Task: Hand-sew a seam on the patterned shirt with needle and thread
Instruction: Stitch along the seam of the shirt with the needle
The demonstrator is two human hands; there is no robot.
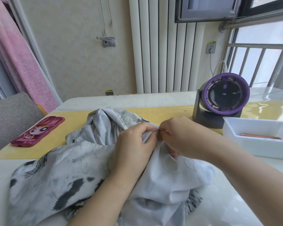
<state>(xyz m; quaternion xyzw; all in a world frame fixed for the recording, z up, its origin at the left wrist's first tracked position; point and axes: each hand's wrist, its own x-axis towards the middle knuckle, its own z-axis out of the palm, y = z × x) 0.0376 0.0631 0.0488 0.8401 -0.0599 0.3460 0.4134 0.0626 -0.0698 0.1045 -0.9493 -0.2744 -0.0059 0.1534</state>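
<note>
Right grip (pixel 178 136): thumb and forefinger closed in a narrow pinch on the needle (pixel 155 131), of which only a short thin length shows between the fingertips. The remaining fingers are curled under the palm.

Left grip (pixel 134 144): fingers curled round a raised fold of the patterned shirt (pixel 64 168), with the fingertips touching those of the right grip at the needle.

A loop of white thread (pixel 170 163) hangs just below the right grip and lies on the pale inner side of the fabric.

The shirt is bunched on the near half of the desk (pixel 104 99), under both forearms. Its grey and black print faces up on the left; a stitched hem edge rises behind the left grip.

Left of the shirt, a dark pink phone case (pixel 38 132) with a cartoon figure lies flat on the yellow band of the desk. To the right, a white tray (pixel 252 126) holds an orange-brown object, too blurred to identify. Behind the tray stands a black and purple fan (pixel 225 98), its white cable running up to a wall socket (pixel 211 48). A white radiator (pixel 167 54) covers the wall behind the desk.
</note>
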